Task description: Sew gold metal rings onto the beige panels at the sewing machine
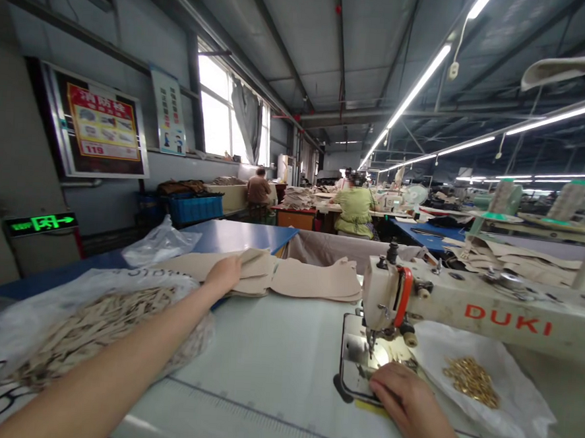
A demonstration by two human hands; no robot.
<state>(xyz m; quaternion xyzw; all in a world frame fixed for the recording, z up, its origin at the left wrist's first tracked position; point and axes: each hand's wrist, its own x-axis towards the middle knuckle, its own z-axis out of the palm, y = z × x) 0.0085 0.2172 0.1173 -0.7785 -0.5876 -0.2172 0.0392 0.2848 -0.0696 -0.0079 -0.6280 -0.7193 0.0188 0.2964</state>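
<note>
My left hand [225, 276] reaches across to a stack of beige cut fabric pieces [254, 271], its fingers closed on the near edge of the upper pieces. Another beige fabric piece [316, 278] lies flat to the right of that stack. At the sewing machine [387, 297], my right hand [405, 394] rests low in front of the needle, fingers bent and pressed together at the metal needle plate [356, 355]. Whatever those fingertips hold, if anything, is hidden. The machine's lamp lights the spot beneath the needle.
A plastic bag [194, 332] full of narrow beige strips lies under my left forearm. Small gold metal parts [471, 382] sit on white paper [513, 408] to the right. A ruler strip [261, 412] runs along the table's front. Two people sit farther back.
</note>
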